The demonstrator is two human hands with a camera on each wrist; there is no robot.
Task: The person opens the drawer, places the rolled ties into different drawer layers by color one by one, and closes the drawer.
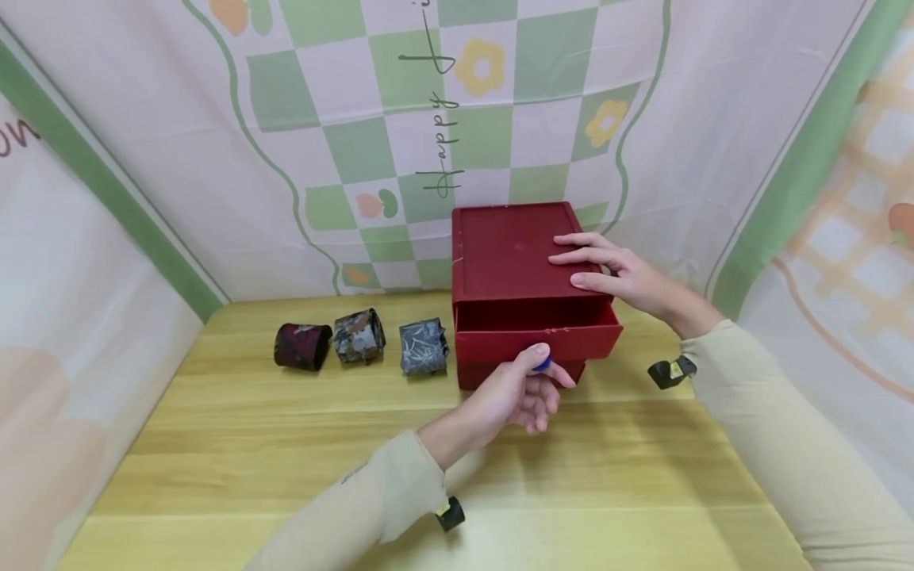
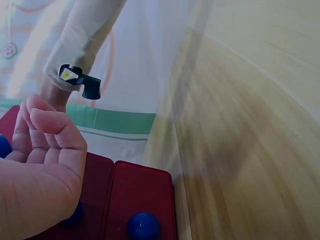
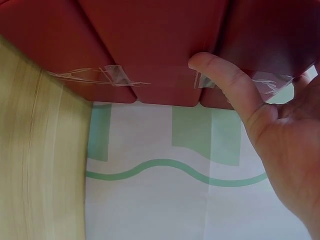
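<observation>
A red drawer box (image 1: 514, 250) stands on the table against the backdrop, its top drawer (image 1: 493, 343) pulled partway out. My left hand (image 1: 500, 396) pinches the blue knob (image 1: 543, 364) on that drawer's front between thumb and forefinger, the other fingers loosely curled below. On the box's top and right edge rests my right hand (image 1: 624, 277), fingers spread and extended. Its thumb (image 3: 225, 75) lies along the red wall, near strips of clear tape (image 3: 117, 75). The left wrist view shows lower drawer fronts with a blue knob (image 2: 143, 226).
Left of the box, three rolled cloths sit in a row: a maroon one (image 1: 303, 346), a grey camouflage one (image 1: 359, 336) and a grey white-patterned one (image 1: 424, 346). Printed curtains (image 1: 343, 87) hang at the back and both sides of the wooden table (image 1: 286, 444).
</observation>
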